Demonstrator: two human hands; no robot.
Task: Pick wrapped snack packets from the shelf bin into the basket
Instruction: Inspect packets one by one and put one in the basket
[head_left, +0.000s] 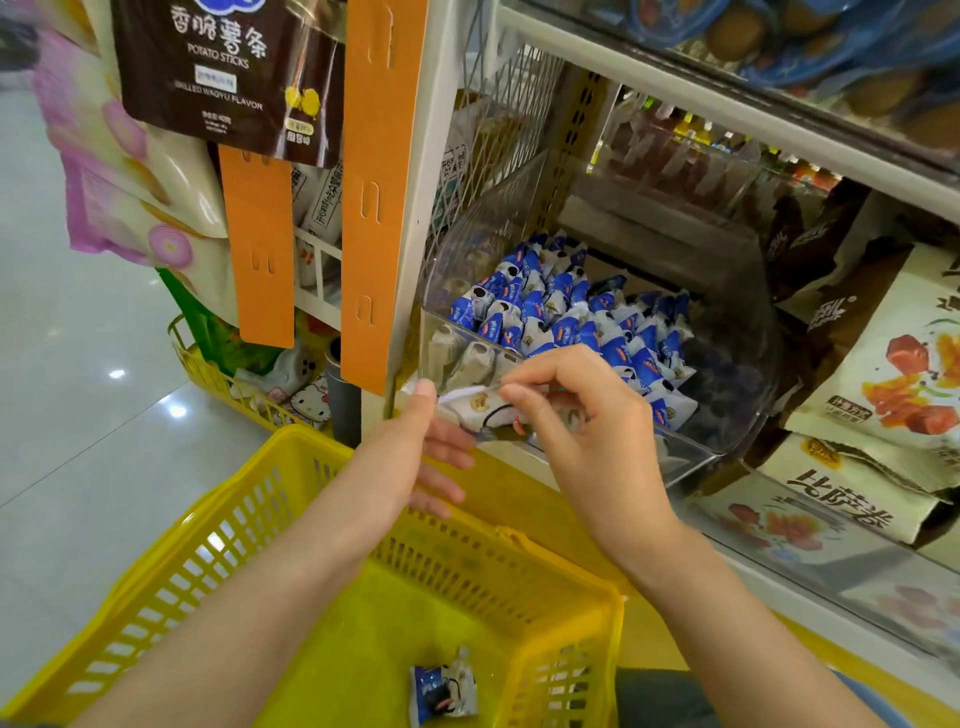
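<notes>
Got one wrapped snack packet (442, 688) lying in the yellow basket (208, 545). Above its rim, holding the left hand (415, 452) open with straight fingers (447, 456). Pinching a white packet (478, 404) in the right hand (592, 421) at the clear bin (727, 395) lip. Can see heaps of blue-and-white packets (561, 317) piled inside.

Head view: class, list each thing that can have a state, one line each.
Shelf bin: open-topped, partly filled with loose packets.
Held packet: pinched at the bin's front edge.
Right hand: pinches the held packet.
Left hand: open, fingers straight.
Basket: holds at least one dropped packet.
</notes>
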